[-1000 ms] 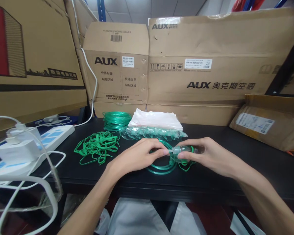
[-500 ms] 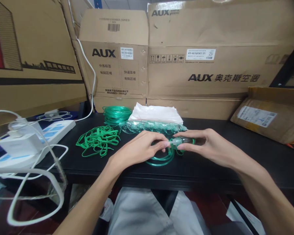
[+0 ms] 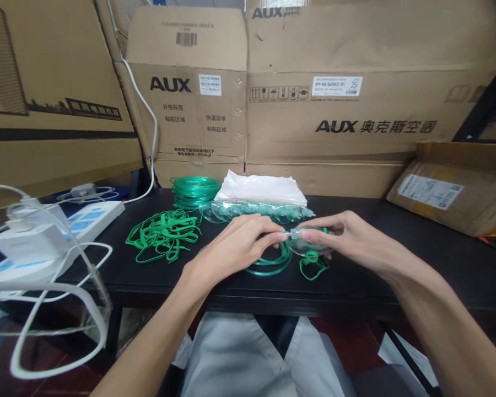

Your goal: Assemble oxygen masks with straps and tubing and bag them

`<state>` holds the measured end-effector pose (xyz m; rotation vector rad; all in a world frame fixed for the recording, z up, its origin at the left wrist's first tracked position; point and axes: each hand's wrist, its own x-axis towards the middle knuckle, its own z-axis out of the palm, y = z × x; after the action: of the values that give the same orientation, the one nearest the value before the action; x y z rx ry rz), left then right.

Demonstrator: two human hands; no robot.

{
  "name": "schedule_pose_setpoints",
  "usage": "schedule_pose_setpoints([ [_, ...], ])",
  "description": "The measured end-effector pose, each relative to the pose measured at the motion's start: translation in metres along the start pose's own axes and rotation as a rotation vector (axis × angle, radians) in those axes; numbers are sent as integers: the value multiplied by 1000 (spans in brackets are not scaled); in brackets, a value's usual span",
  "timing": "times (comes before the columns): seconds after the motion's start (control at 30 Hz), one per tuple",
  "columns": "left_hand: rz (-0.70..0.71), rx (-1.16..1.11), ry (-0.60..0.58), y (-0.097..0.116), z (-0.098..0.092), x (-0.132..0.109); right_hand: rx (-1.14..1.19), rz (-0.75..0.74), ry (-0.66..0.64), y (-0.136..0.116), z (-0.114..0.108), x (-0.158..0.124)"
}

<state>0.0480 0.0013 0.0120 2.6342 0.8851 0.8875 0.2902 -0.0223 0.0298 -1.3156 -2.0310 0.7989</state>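
Observation:
My right hand (image 3: 347, 240) grips a clear green mask piece (image 3: 310, 242) just above the black table (image 3: 417, 264). A green elastic loop (image 3: 313, 267) hangs from the piece onto the table. My left hand (image 3: 235, 248) is closed in a pinch on the end of a green tube where it meets the mask piece. That tube's coil (image 3: 273, 263) lies on the table under both hands.
A pile of green elastic bands (image 3: 163, 236) lies to the left, with a stack of tube coils (image 3: 192, 190), a row of clear masks (image 3: 256, 210) and white bags (image 3: 261, 189) behind. A white power strip (image 3: 49, 237) with cables sits far left. Cardboard boxes (image 3: 347, 110) wall the back.
The view has tilted slightly. My hands have stayed together on the mask piece and tube, and the elastic loop now lies on the table below my right hand.

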Motion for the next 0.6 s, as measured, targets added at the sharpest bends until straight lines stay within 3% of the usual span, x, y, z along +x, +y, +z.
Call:
schedule_pose_setpoints([
  [0.23, -1, -17, 75, 0, -2, -1, 272, 6, -81, 3, 7, 3],
  [0.5, -15, 91, 146, 1, 8, -1, 161, 129, -51, 0, 2, 2],
  [0.6, 12, 73, 137, 0, 8, -1, 137, 101, -68, 0, 0, 0],
])
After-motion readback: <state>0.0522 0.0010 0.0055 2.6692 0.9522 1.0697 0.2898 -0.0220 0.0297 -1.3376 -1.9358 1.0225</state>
